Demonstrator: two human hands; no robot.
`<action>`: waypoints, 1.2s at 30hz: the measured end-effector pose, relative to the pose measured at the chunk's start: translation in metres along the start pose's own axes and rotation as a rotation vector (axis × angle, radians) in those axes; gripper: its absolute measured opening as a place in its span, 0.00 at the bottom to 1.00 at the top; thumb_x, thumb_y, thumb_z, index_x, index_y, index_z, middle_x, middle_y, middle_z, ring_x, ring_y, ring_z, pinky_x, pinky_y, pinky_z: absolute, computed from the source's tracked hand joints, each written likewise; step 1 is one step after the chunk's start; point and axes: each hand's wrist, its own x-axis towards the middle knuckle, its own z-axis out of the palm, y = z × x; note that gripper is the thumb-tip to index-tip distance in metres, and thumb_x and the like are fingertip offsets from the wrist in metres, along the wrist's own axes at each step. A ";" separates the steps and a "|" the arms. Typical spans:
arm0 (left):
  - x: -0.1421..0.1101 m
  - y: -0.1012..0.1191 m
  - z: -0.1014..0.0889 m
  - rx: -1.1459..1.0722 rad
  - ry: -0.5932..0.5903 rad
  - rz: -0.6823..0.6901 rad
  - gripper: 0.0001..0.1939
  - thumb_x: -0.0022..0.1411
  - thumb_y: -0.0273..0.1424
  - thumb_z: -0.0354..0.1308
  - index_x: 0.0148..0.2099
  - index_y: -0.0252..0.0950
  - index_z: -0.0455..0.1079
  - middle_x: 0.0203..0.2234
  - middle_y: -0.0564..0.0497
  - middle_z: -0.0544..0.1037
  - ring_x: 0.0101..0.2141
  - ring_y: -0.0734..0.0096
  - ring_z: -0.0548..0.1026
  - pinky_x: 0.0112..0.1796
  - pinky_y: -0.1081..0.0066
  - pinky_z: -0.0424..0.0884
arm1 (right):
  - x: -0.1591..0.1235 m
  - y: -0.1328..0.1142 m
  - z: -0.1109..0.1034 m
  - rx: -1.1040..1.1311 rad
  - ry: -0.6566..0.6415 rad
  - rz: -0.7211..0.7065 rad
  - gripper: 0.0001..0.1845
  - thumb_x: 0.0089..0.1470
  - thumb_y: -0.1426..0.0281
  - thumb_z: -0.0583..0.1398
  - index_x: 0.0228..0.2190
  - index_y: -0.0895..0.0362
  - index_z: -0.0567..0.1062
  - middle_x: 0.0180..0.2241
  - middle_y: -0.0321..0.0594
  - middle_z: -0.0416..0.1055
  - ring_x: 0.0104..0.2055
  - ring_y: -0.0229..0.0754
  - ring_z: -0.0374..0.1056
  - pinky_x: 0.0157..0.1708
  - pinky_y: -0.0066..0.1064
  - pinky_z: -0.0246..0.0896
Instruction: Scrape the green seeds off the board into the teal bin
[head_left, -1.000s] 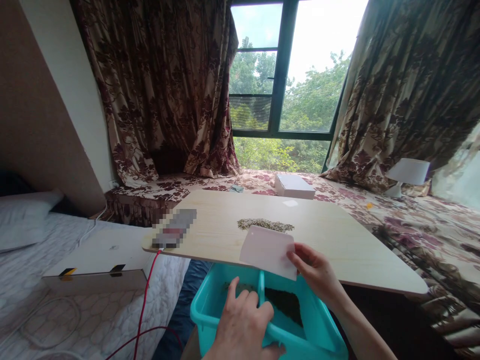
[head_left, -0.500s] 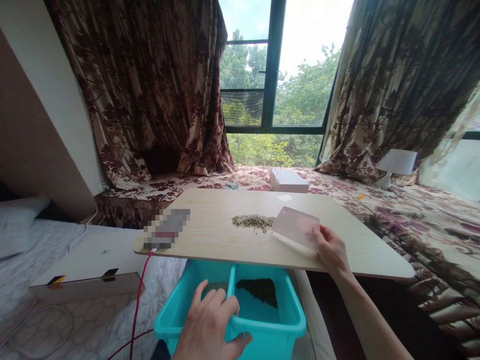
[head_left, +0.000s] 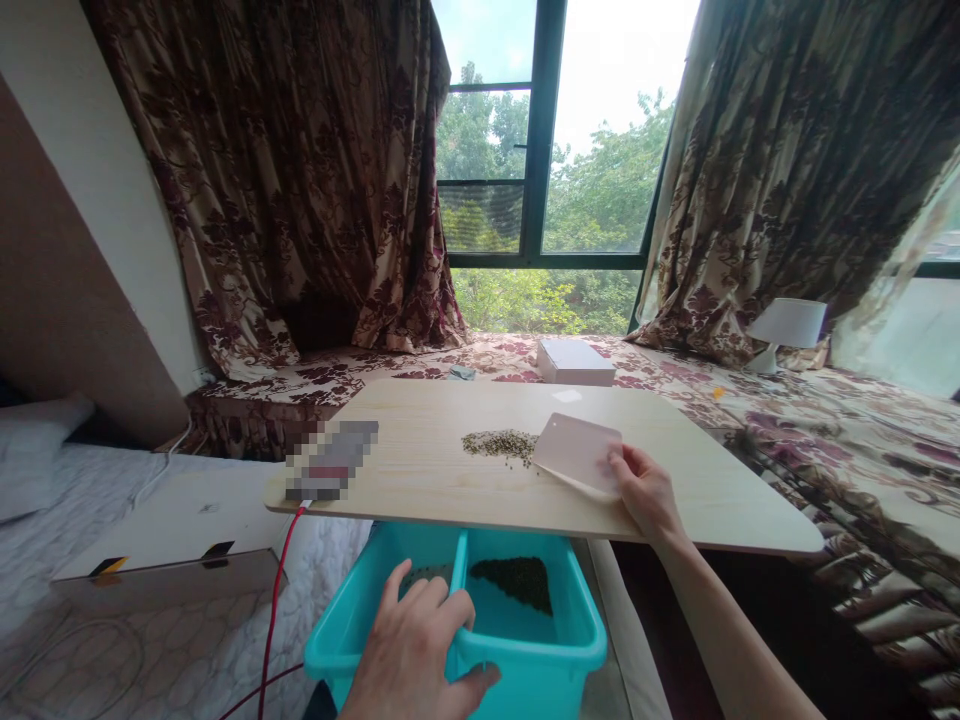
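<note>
My right hand (head_left: 646, 490) pinches a thin translucent plastic scraper (head_left: 577, 455) by its right edge. The scraper is tilted over the wooden board, its left edge against the right end of a heap of small greenish beans (head_left: 499, 442). A few beans lie scattered in front of the heap. My left hand (head_left: 420, 635) grips the near rim of a turquoise two-part bin (head_left: 540, 655), fingers over the divider and thumb outside. Dark green beans (head_left: 517, 582) fill a corner of the right compartment. Some small beans show in the left compartment, partly hidden by my left fingers.
A blurred-out flat device (head_left: 330, 465) with a red cable (head_left: 276, 600) sits at the left of the wooden board (head_left: 420, 405). Beyond the board is a white box (head_left: 576, 362); a lamp (head_left: 787, 325) stands at right. A flat carton (head_left: 176, 535) lies on the bed.
My right hand has brought the scraper a little to the left, up to the bean heap. My left hand keeps its hold on the bin; the view has shifted slightly.
</note>
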 end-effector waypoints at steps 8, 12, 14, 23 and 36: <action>0.002 -0.017 0.002 0.039 -0.021 0.099 0.14 0.47 0.37 0.67 0.32 0.41 0.64 0.26 0.59 0.71 0.31 0.66 0.74 0.52 0.48 0.60 | -0.001 0.002 -0.001 0.035 -0.042 -0.005 0.19 0.44 0.59 0.61 0.35 0.59 0.78 0.30 0.44 0.80 0.35 0.49 0.75 0.36 0.36 0.69; 0.003 -0.028 0.004 0.107 -0.050 0.196 0.15 0.49 0.39 0.66 0.33 0.41 0.64 0.25 0.59 0.71 0.29 0.67 0.74 0.49 0.53 0.64 | -0.001 0.003 0.000 0.056 -0.022 -0.003 0.18 0.43 0.60 0.61 0.34 0.58 0.78 0.31 0.44 0.80 0.35 0.49 0.75 0.37 0.37 0.69; 0.003 -0.030 0.005 0.132 -0.044 0.219 0.15 0.50 0.41 0.65 0.33 0.41 0.63 0.25 0.60 0.71 0.28 0.67 0.74 0.48 0.54 0.65 | -0.001 0.002 0.000 0.058 -0.029 0.003 0.17 0.43 0.60 0.61 0.33 0.58 0.78 0.31 0.44 0.80 0.35 0.49 0.75 0.37 0.37 0.69; 0.004 -0.027 0.005 0.147 -0.058 0.239 0.15 0.50 0.40 0.66 0.33 0.41 0.63 0.26 0.60 0.72 0.29 0.66 0.75 0.48 0.51 0.65 | -0.007 0.002 -0.010 0.023 -0.019 0.038 0.18 0.42 0.61 0.60 0.34 0.58 0.78 0.33 0.44 0.80 0.36 0.49 0.75 0.40 0.37 0.68; 0.001 -0.024 0.008 0.042 -0.073 0.121 0.15 0.50 0.41 0.67 0.34 0.42 0.65 0.27 0.59 0.71 0.32 0.63 0.74 0.50 0.44 0.60 | -0.006 0.000 -0.002 0.036 -0.084 0.008 0.17 0.41 0.58 0.62 0.31 0.57 0.78 0.28 0.43 0.80 0.33 0.48 0.74 0.36 0.36 0.68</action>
